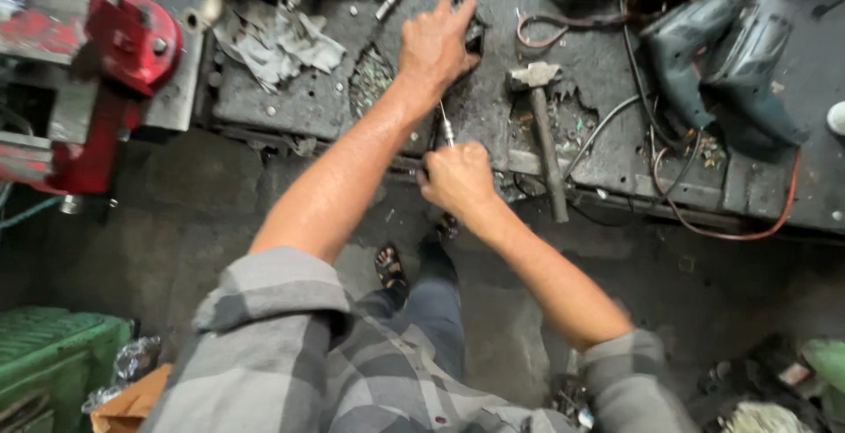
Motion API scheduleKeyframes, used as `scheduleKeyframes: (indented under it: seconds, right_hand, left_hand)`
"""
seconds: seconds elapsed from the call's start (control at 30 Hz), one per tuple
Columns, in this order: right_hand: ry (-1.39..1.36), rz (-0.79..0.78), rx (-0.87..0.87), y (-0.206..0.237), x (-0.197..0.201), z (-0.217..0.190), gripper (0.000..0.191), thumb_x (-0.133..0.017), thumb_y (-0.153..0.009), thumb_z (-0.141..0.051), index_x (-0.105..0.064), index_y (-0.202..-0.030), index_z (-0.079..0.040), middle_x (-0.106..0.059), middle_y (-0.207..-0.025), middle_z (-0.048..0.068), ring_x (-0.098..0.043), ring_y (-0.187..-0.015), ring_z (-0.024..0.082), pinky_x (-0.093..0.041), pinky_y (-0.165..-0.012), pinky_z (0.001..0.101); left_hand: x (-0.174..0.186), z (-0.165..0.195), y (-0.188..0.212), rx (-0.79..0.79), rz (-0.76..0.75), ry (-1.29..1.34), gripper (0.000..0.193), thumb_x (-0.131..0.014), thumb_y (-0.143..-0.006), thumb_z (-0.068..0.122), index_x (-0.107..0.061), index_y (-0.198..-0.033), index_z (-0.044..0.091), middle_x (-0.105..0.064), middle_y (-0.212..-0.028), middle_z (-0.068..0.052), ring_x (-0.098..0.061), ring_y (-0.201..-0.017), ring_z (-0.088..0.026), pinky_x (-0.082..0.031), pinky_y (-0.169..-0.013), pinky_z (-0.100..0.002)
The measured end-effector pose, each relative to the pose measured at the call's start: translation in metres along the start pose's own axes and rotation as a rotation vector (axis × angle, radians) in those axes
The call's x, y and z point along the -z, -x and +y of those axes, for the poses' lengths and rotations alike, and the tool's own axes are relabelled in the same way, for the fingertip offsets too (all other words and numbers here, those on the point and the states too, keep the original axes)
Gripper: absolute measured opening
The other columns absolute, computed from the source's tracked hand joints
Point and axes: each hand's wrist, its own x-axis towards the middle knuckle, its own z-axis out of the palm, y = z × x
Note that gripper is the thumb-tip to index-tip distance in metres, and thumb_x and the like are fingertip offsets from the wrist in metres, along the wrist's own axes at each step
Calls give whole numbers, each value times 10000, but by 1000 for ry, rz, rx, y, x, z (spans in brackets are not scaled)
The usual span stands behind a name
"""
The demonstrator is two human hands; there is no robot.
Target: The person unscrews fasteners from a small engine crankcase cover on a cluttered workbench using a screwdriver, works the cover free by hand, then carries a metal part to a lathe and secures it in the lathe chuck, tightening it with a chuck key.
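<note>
Left hand (437,46) pins a small dark part on the grimy metal workbench (616,160); right hand (456,178), fisted around a thin steel-shafted screwdriver (446,125), looks mid-prying, so steady pressure next.

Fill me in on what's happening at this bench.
A person stands at a grimy metal workbench. The left hand presses down on a small dark part on the bench top. The right hand grips a screwdriver, its shaft angled up toward that part. A hammer lies just right of the hands, power drills farther right, a red vise at left.
</note>
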Motion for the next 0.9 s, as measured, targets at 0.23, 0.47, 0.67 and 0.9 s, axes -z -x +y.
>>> scheduleKeyframes:
  seconds: [0.23,0.47,0.67,0.9]
  right_hand:
    - [-1671,790,-572,2,-48,-14,259,-659,-919,-134,-589,-1163,-77,-625,-1227,103,-593,-1151,260,-478,-1012,407]
    - [-2426,830,-794,10,-21,-31,228,-652,-954,-149,-584,-1160,-81,-638,-1215,93,-615,-1135,253,-496,-1007,406]
    - [-633,861,-80,44,40,-29,216,-611,-1072,-176,-570,-1222,-27,-645,-1301,147,-635,-1241,295,-495,-1112,439]
    - [41,63,31,5,41,-14,225,-783,-816,-293,-700,-832,-85,-707,-828,101,-695,-788,327,-512,-774,481]
  left_hand:
    - [-5,0,-2,8,-62,-26,791,-967,-593,362,-575,-1251,162,-672,-1083,-171,-698,-866,-430,-532,-656,-565]
    - [3,3,2,3,-36,-17,832,-959,-619,330,-544,-1315,141,-654,-1079,-204,-700,-811,-440,-536,-609,-564]
    - [-6,-1,-1,22,-53,40,730,-945,-661,342,-564,-1260,171,-651,-1060,-175,-704,-885,-418,-552,-699,-550]
    - [6,1,3,12,-2,51,781,-943,-593,318,-562,-1256,160,-654,-1043,-170,-698,-862,-422,-537,-683,-566]
